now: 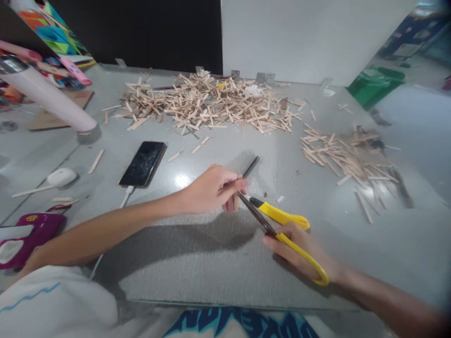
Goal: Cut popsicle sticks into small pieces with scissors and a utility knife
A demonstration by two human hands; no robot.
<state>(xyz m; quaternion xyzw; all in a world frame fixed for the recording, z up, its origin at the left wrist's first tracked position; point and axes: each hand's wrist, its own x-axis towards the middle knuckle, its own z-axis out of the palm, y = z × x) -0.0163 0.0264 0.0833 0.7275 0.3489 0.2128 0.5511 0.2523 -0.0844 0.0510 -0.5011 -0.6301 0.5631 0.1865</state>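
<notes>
My left hand (214, 190) is over the middle of the table with thumb and fingers pinched together. What they hold is mostly hidden; a small pale tan bit shows below the fingertips. From behind those fingers a thin dark rod (251, 166) sticks out, and I cannot tell whether it is held or lies on the table. In my right hand (299, 249) are yellow-handled scissors (259, 216), their blades almost together and the tips at the left fingertips. Just beyond the scissors is a yellow and black tool (282, 214), which looks like a cutter knife.
A large heap of wooden stick pieces (211, 103) runs along the back, with a smaller heap (338, 152) at right. A phone (143, 164) with its cable, a pale pink bottle (52, 94), a white case (61, 177) and a purple object (38, 234) are leftward.
</notes>
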